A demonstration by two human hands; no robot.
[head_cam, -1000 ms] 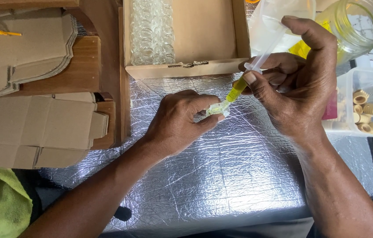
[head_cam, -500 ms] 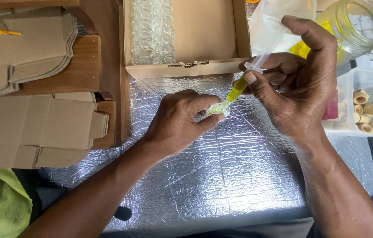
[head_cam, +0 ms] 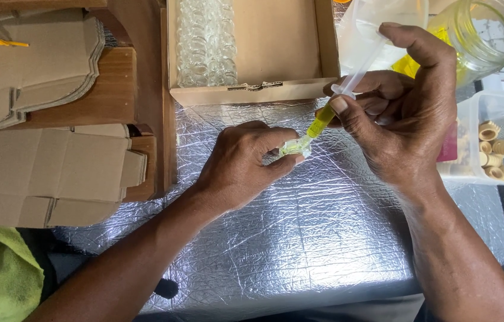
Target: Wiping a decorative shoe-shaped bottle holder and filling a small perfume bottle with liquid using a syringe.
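Both arms are bare, with no sleeves on them. The left hand (head_cam: pixel 243 164) and the right hand (head_cam: pixel 404 122) wear no gloves or rings. The fingernails are short and plain.

The tabletop (head_cam: pixel 299 238) was covered in crinkled silver foil. Just beyond the left grip (head_cam: pixel 246 167) an open cardboard box (head_cam: pixel 275 42) lay on it, holding rows of small glass vials (head_cam: pixel 204 42). To the right of the right grip (head_cam: pixel 401 119) sat a clear plastic tub (head_cam: pixel 472 143) and a glass jar (head_cam: pixel 490 30).
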